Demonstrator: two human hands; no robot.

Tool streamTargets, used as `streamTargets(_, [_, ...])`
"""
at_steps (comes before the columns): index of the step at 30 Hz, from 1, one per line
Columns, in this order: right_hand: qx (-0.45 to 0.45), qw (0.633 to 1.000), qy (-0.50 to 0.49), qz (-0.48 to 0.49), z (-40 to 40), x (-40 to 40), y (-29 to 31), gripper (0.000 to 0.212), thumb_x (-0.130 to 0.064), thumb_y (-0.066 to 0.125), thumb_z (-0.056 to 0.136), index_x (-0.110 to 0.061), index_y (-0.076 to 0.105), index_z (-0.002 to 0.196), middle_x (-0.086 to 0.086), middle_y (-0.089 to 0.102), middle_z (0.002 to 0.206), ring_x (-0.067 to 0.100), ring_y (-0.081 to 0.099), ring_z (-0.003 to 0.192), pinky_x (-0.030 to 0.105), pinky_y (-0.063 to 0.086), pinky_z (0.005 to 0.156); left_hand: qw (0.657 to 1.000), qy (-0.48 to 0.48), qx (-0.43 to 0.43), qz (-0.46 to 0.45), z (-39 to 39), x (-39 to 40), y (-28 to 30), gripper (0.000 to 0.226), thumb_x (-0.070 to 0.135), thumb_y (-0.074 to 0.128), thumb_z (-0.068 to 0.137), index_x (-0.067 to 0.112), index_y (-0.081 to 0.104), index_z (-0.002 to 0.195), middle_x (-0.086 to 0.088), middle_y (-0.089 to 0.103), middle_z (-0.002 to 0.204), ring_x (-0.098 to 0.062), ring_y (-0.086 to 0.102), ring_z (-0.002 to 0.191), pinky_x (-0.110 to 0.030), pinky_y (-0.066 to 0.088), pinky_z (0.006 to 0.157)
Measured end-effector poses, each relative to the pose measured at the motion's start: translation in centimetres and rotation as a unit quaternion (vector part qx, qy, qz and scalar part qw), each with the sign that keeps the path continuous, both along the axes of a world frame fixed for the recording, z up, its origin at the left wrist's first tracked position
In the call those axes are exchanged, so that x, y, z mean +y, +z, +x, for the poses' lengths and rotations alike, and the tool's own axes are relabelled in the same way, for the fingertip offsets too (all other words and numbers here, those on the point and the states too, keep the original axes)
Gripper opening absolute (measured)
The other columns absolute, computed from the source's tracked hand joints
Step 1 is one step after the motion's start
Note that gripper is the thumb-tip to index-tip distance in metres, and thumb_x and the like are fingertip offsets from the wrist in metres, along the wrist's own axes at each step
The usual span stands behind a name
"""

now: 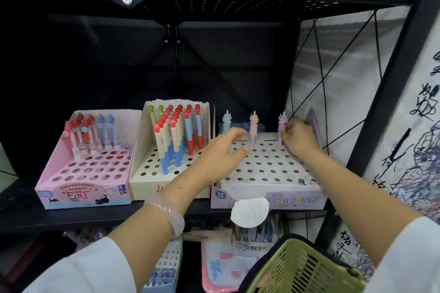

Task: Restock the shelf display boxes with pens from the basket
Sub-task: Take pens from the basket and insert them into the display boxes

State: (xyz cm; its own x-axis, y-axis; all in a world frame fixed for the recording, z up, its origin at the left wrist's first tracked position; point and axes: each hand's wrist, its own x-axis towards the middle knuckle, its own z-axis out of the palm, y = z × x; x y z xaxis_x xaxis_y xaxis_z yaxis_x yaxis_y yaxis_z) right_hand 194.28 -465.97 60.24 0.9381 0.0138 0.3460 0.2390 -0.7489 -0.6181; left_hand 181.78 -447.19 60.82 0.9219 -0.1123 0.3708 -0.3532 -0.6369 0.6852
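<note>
Head view of a black metal shelf (107, 216) carrying three perforated display boxes. At 3 o'clock, the lilac cardboard unicorn box (273, 200) holds only three pens along its back row: a blue unicorn-topped pen (225, 121), a pink unicorn-topped pen (253, 126) and a purple unicorn-topped pen (282, 126). The right hand (298, 137) pinches the purple pen, apparently seating it in a rear hole. The left hand (226, 150) hovers over the box, fingers loosely spread, holding nothing. At 9 o'clock, the pink eraser-pen box (83, 194) and the cream mushroom-pen box (147, 185) are partly filled. The green plastic basket (300, 269) sits at 5 o'clock; its contents are hidden. Judged progress: early, with most holes still vacant
</note>
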Motion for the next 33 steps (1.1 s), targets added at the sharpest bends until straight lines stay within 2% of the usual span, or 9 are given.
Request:
streamTargets(5, [-0.037,0.999,0.039,0.009,-3.8,-0.2,1.7,0.031,-0.012,0.051,0.091,-0.004,0.051,0.121,0.004,0.058,0.087,0.02,0.055,0.084,0.027,0.044,0.075,1.0,-0.012,0.003,-0.014,-2.3,-0.6,0.4,0.037,0.022,0.048,0.095,0.021,0.044,0.132,0.006,0.05,0.132,-0.002,0.043,0.118,-0.022,0.032,0.101])
streamTargets(8, [-0.04,0.989,0.137,0.027,-8.7,-0.7,2.3,0.022,-0.014,0.054,0.09,-0.015,0.057,0.113,-0.005,0.061,0.089,0.012,0.059,0.087,0.025,0.047,0.081,0.998,-0.032,-0.012,-0.061,-5.0,-1.9,0.0,0.03,0.018,0.049,0.095,0.021,0.05,0.125,0.012,0.054,0.118,-0.003,0.049,0.114,-0.02,0.037,0.099])
streamTargets(11, [0.015,0.968,0.24,0.075,-14.4,-2.3,0.6,0.014,-0.015,0.058,0.09,-0.024,0.057,0.1,-0.003,0.066,0.09,0.009,0.067,0.075,0.021,0.056,0.07,0.99,-0.08,-0.016,-0.113,-8.5,-3.4,-2.5,0.023,0.017,0.051,0.094,0.034,0.053,0.109,0.022,0.056,0.108,0.006,0.052,0.107,-0.015,0.04,0.096])
streamTargets(15, [0.096,0.963,0.249,0.039,-19.9,-5.0,-6.8,0.012,-0.013,0.057,0.09,-0.022,0.058,0.098,-0.001,0.068,0.084,0.001,0.065,0.069,0.014,0.052,0.066,0.987,-0.122,0.047,-0.094,-12.0,-5.3,-8.8,0.023,0.014,0.052,0.093,0.032,0.052,0.108,0.019,0.057,0.107,0.003,0.053,0.105,-0.013,0.041,0.095])
streamTargets(20, [0.289,0.93,0.165,-0.156,-22.4,-7.1,-20.1,0.024,-0.016,0.055,0.091,-0.009,0.059,0.113,0.007,0.065,0.102,0.024,0.062,0.094,0.025,0.042,0.073,0.983,-0.13,0.126,0.041,-13.5,-7.3,-15.7,0.028,0.018,0.048,0.095,0.016,0.053,0.123,0.003,0.056,0.122,-0.01,0.049,0.115,-0.011,0.032,0.088])
streamTargets(25, [0.42,0.887,0.083,-0.171,-23.5,-6.1,-27.9,0.045,-0.028,0.051,0.094,-0.006,0.036,0.129,0.011,0.056,0.085,0.024,0.053,0.069,0.035,0.045,0.061,0.973,-0.122,0.151,0.123,-14.0,-7.7,-18.6,0.031,0.024,0.044,0.096,0.02,0.051,0.126,0.001,0.052,0.133,-0.015,0.044,0.123,-0.028,0.036,0.098])
streamTargets(27, [0.429,0.881,0.049,-0.195,-23.3,-5.2,-29.6,0.06,-0.039,0.049,0.093,-0.006,0.026,0.138,0.017,0.057,0.108,0.03,0.057,0.096,0.04,0.048,0.081,0.973,-0.12,0.143,0.136,-14.0,-7.8,-18.9,0.031,0.025,0.043,0.096,0.02,0.051,0.126,0.002,0.051,0.133,-0.014,0.043,0.123,-0.028,0.036,0.097])
streamTargets(29, [0.433,0.866,0.01,-0.249,-23.1,-4.0,-30.8,0.076,-0.05,0.041,0.092,-0.009,0.007,0.147,0.018,0.049,0.133,0.034,0.044,0.125,0.044,0.036,0.1,0.975,-0.117,0.143,0.125,-14.0,-7.8,-18.9,0.03,0.024,0.043,0.097,0.02,0.052,0.126,0.003,0.052,0.133,-0.013,0.043,0.122,-0.028,0.037,0.097])
streamTargets(33, [0.441,0.845,0.007,-0.303,-23.4,-0.7,-32.3,0.093,-0.064,0.034,0.088,-0.013,-0.015,0.148,0.014,0.044,0.141,0.029,0.04,0.131,0.047,0.02,0.11,0.977,-0.109,0.15,0.109,-13.9,-7.9,-19.1,0.03,0.023,0.042,0.097,0.021,0.052,0.125,0.004,0.053,0.131,-0.013,0.044,0.121,-0.035,0.038,0.099])
